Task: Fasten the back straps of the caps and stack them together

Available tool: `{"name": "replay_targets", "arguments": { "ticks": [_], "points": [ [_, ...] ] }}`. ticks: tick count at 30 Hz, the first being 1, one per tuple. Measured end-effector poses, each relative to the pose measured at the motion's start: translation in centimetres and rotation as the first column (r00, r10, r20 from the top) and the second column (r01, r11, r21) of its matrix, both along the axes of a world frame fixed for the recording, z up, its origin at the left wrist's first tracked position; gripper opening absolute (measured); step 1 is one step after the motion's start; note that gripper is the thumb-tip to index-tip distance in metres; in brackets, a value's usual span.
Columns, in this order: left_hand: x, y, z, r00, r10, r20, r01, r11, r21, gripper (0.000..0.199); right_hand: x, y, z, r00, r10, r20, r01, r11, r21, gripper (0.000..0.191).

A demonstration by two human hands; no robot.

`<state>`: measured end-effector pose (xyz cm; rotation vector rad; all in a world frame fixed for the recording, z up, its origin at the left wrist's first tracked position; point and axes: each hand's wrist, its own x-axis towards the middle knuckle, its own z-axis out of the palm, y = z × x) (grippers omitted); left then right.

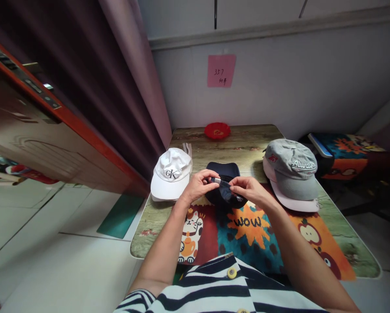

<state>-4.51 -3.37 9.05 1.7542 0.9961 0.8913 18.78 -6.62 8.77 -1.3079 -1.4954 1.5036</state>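
A dark navy baseball cap [225,198] lies on the patterned mat in front of me, its brim pointing away. My left hand [200,184] pinches the back strap near a small silver buckle [217,181]. From the other side, my right hand [247,189] grips the same strap between thumb and fingers. A white cap [173,174] with dark letters sits to the left of my left hand. On the right, a grey cap [291,171] with white lettering rests on top of a pale pink cap [280,198].
The wooden-patterned table [146,237] carries a colourful mat [250,234] and, at its far end, a red dish [217,130]. A pink note [221,71] hangs on the wall. At left stand a door [67,143] and a purple curtain [129,87]. A covered stool-like object [348,152] is at right.
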Motion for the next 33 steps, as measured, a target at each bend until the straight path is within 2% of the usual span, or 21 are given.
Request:
{"name": "replay_targets", "arguments": {
  "ticks": [4, 6, 12, 17, 20, 23, 29, 33],
  "points": [
    [-0.3, 0.4, 0.5, 0.995, -0.018, -0.099, 0.032, 0.989, 0.146, 0.017, -0.7, 0.2, -0.1, 0.998, -0.058, -0.025, 0.059, 0.997, 0.044, 0.036],
    [-0.5, 0.6, 0.7, 0.991, -0.042, -0.126, 0.064, 0.983, 0.175, 0.017, -1.0, 0.3, -0.1, 0.998, -0.057, -0.021, 0.058, 0.997, 0.053, 0.036],
    [-0.4, 0.6, 0.5, 0.994, -0.09, -0.062, 0.092, 0.995, 0.029, 0.025, -1.7, 0.6, 0.4, 1.0, 0.018, 0.012, -0.019, 0.993, 0.116, 0.034],
    [-0.6, 0.4, -0.5, 0.997, -0.055, 0.049, 0.058, 0.997, -0.057, 0.029, -1.5, 0.3, 0.7, 1.0, -0.005, 0.009, 0.003, 0.992, 0.129, 0.039],
    [-1.1, 0.6, -0.7, 0.997, -0.026, 0.07, 0.032, 0.997, -0.076, 0.031, -0.8, -0.1, 0.6, 1.0, 0.002, 0.018, -0.003, 0.997, 0.072, 0.041],
    [-1.3, 0.9, -0.5, 0.996, -0.045, 0.081, 0.053, 0.994, -0.1, 0.032, -0.3, -0.2, 0.1, 0.999, 0.03, -0.032, -0.029, 0.999, 0.028, 0.037],
    [-1.2, 1.1, -0.2, 0.995, -0.082, 0.061, 0.087, 0.994, -0.073, 0.033, -0.9, 0.1, -0.2, 0.998, -0.007, -0.059, 0.007, 1.0, -0.003, 0.035],
    [-1.1, 0.9, -0.5, 0.994, -0.074, 0.077, 0.082, 0.991, -0.105, 0.035, -1.0, 0.2, 0.0, 0.997, 0.006, -0.081, -0.007, 1.0, -0.007, 0.035]
  ]
}}
